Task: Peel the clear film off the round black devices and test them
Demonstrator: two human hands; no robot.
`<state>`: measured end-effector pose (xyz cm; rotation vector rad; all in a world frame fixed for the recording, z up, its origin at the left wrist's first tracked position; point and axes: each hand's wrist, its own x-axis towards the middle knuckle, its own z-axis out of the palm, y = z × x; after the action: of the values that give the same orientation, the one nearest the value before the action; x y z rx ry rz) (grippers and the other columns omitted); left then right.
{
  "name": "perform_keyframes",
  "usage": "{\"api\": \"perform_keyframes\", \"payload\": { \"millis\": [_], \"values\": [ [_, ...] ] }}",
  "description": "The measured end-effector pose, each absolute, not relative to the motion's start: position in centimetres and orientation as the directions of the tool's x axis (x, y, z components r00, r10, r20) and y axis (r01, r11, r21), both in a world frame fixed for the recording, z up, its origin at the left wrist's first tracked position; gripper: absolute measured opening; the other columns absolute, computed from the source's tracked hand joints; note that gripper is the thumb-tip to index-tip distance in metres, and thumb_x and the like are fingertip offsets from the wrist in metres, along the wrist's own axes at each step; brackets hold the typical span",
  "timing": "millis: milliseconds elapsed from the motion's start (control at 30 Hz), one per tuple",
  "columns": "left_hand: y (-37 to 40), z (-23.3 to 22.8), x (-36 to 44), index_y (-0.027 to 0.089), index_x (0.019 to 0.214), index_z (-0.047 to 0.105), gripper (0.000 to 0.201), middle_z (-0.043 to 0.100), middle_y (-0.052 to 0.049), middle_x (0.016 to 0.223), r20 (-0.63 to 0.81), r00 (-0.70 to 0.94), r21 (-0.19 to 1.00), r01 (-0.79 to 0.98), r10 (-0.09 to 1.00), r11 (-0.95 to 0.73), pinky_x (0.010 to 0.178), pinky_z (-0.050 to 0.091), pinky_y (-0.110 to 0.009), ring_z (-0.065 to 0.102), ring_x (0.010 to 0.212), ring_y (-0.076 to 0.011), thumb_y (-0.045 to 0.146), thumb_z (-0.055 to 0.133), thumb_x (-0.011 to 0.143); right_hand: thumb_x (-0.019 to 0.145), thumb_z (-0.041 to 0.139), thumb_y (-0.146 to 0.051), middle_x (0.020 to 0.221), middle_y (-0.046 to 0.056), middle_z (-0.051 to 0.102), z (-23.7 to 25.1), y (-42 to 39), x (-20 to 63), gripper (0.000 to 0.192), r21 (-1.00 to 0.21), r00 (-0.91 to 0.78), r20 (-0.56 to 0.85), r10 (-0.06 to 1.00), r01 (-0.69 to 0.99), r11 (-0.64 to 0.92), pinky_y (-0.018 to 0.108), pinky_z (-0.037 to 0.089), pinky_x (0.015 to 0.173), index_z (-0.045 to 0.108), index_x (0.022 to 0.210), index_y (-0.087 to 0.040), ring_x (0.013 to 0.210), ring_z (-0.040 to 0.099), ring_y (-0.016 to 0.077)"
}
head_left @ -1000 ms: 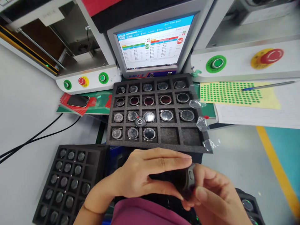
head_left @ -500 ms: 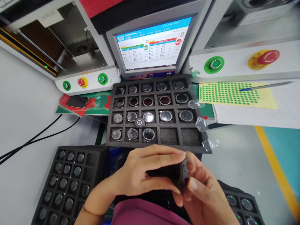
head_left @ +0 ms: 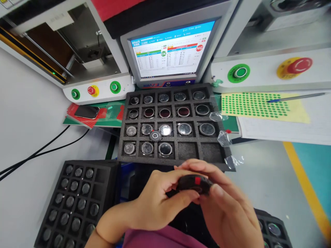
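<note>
Both hands hold a dark round watch case (head_left: pixel 192 182) in front of my body, edge toward me, with a small red mark on its side. My left hand (head_left: pixel 160 203) pinches it from the left between thumb and fingers. From the right, my right hand (head_left: pixel 230 206) has its thumb at the case's right end and its fingers behind it. Just beyond the hands lies a black foam tray (head_left: pixel 150 162) with round watch cases in its cells. One watch case (head_left: pixel 155 136) lies back side up across the dividers, showing its sensor.
A monitor (head_left: pixel 176 51) showing OK and NG stands behind the tray, between two machines with green buttons (head_left: pixel 238 73) and red stop buttons (head_left: pixel 299 65). Another filled foam tray (head_left: pixel 99 198) is lower left, one more (head_left: pixel 280 224) lower right. A green-dot sticker sheet (head_left: pixel 256 105), pen (head_left: pixel 297 97) and phone (head_left: pixel 87 111) lie nearby.
The watch case has turned in my hands from upright to lying flatter, and its red mark now faces me. My left fingers have drawn back from its top; my right fingers reach over behind it.
</note>
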<state>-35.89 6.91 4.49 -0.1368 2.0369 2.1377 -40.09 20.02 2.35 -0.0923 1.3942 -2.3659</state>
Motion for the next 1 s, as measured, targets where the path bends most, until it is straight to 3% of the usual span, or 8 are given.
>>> {"api": "perform_keyframes", "payload": {
  "millis": [133,333,533,633,733,833,1000],
  "values": [
    [7.0,4.6,-35.6,0.016,0.121,0.063,0.029,0.072,-0.005,0.092,-0.086,-0.994,0.970,-0.068,0.066,0.234,0.072,0.050,-0.022,0.064,0.076,-0.0131,0.025,0.054,0.095,0.089,0.061,-0.032,0.098,0.005,0.067,2.2,19.9,-39.6,0.016,-0.871,-0.939,-0.009,-0.343,0.176,-0.459,0.028,0.059,0.082,0.072,0.098,-0.024,0.095,0.068,0.0186],
    [7.4,4.5,-35.6,0.010,0.104,0.064,0.025,0.068,-0.005,0.075,0.116,-0.988,0.920,0.145,0.100,0.363,0.062,0.049,-0.021,0.059,0.061,-0.0114,0.026,0.046,0.097,0.092,0.056,-0.023,0.098,0.006,0.059,2.3,20.4,-39.2,0.012,-0.904,-0.923,0.071,-0.377,0.100,-0.415,0.038,0.061,0.081,0.065,0.099,-0.023,0.095,0.067,0.0227],
    [7.6,3.6,-35.5,0.011,0.111,0.060,0.030,0.070,-0.006,0.076,0.295,-0.946,0.839,0.323,0.134,0.438,0.059,0.049,-0.020,0.066,0.063,-0.0125,0.029,0.038,0.101,0.094,0.051,-0.019,0.095,0.005,0.051,2.2,20.4,-39.0,0.013,-0.880,-0.914,0.220,-0.341,-0.036,-0.473,0.046,0.060,0.088,0.062,0.101,-0.020,0.095,0.062,0.0187],
    [7.6,3.1,-35.8,0.012,0.114,0.058,0.029,0.072,-0.006,0.081,0.337,-0.926,0.805,0.377,0.170,0.457,0.064,0.053,-0.020,0.069,0.068,-0.0131,0.027,0.037,0.101,0.094,0.052,-0.021,0.096,0.004,0.050,2.2,20.5,-38.9,0.011,-0.853,-0.917,0.182,-0.356,0.033,-0.520,0.042,0.059,0.091,0.062,0.099,-0.021,0.097,0.061,0.0170],
    [7.5,3.1,-36.2,0.012,0.116,0.057,0.030,0.073,-0.007,0.088,0.369,-0.908,0.773,0.418,0.197,0.477,0.072,0.055,-0.021,0.071,0.077,-0.0137,0.026,0.035,0.102,0.090,0.059,-0.023,0.096,0.003,0.052,2.5,20.4,-39.1,0.005,-0.826,-0.931,0.036,-0.363,0.176,-0.535,0.041,0.059,0.089,0.063,0.088,-0.022,0.093,0.061,0.0161],
    [7.3,3.1,-36.3,0.011,0.111,0.058,0.030,0.072,-0.006,0.083,0.358,-0.906,0.734,0.424,0.228,0.530,0.070,0.055,-0.023,0.071,0.074,-0.0150,0.025,0.033,0.101,0.084,0.064,-0.023,0.090,0.001,0.051,2.9,19.9,-39.3,0.006,-0.770,-0.929,-0.074,-0.363,0.284,-0.572,0.041,0.059,0.088,0.061,0.079,-0.021,0.087,0.062,0.0145],
    [6.9,3.0,-36.1,0.013,0.115,0.056,0.034,0.073,-0.006,0.087,0.415,-0.882,0.652,0.459,0.223,0.604,0.066,0.055,-0.024,0.072,0.076,-0.0160,0.021,0.026,0.101,0.079,0.065,-0.022,0.083,-0.001,0.047,3.2,18.7,-39.2,0.009,-0.709,-0.934,-0.091,-0.345,0.305,-0.636,0.043,0.059,0.089,0.059,0.073,-0.020,0.081,0.061,0.0126]
  ]
}}
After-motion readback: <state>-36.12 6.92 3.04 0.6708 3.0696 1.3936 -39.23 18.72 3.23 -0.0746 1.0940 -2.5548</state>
